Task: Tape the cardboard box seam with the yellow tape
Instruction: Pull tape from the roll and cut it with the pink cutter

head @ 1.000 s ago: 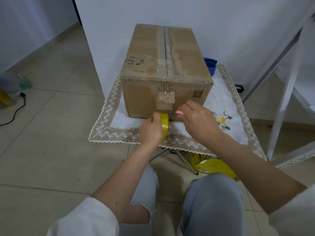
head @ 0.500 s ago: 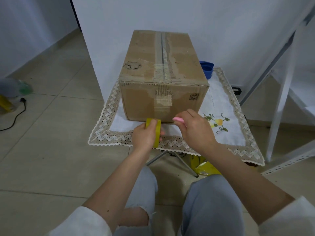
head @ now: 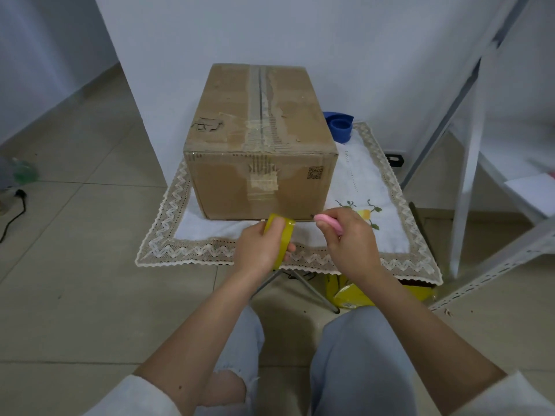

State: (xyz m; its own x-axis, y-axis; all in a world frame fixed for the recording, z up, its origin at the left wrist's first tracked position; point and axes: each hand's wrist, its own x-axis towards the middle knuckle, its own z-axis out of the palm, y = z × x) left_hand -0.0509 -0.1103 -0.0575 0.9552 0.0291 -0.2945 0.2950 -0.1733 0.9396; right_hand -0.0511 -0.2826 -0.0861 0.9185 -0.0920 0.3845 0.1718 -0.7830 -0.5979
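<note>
A closed cardboard box (head: 261, 139) stands on a small table covered by a white lace-edged cloth (head: 375, 187). Its top seam (head: 262, 103) runs away from me, with torn paper and old clear tape along it. My left hand (head: 258, 250) grips the yellow tape roll (head: 280, 238) just in front of the box's near face. My right hand (head: 348, 238) is a little to the right of the roll, fingers curled around a small pink object (head: 329, 222). Both hands hover over the cloth's front edge.
A blue tape roll (head: 341, 126) sits behind the box's right corner. A white metal rack (head: 471, 163) stands to the right. Yellow packaging (head: 354, 292) lies under the table by its metal legs. A black cable (head: 13, 214) lies on the tiled floor at left.
My right hand has drawn away from the roll to the right, leaving a gap. The left hand has kept hold of the roll and tipped it a little.
</note>
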